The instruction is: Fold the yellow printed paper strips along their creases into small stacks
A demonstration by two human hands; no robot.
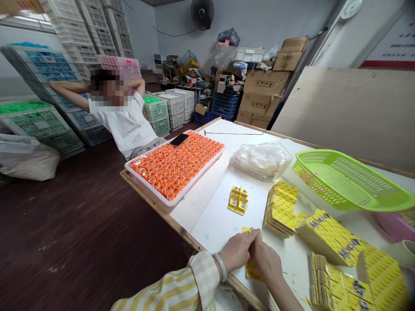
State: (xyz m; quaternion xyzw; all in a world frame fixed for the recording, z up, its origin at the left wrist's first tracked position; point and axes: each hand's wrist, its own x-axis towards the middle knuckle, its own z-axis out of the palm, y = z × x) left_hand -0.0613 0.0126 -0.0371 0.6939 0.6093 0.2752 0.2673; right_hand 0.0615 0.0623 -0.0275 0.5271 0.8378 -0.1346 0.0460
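Yellow printed card [253,272] lies on the white tabletop [207,207] near its front edge, partly covered by both hands; from the head camera I see its upper and lower ends showing on either side of them. The left hand [236,250], with a pale bangle [220,267] at the wrist and a striped sleeve [177,285] behind it, reaches over with its fingers toward the right. The right hand [266,259] has its fingers bent, and the fingertips of the two meet above the card. I cannot tell from my end whether either hand pinches the card or only presses on it.

Just beyond the hands I make out a yellow divider piece [238,201] standing on the table. To the right are a stack of yellow cards [281,205] and more yellow stacks [340,280] nearer the camera, with a green basket [343,190] behind them. A clear plastic bag [261,162] sits between the basket and a white tray [147,183] full of orange discs [175,168]. A dark phone [179,139] rests on the discs, and past the tray I see a person in a white shirt [121,125] leaning back, arms raised behind the head
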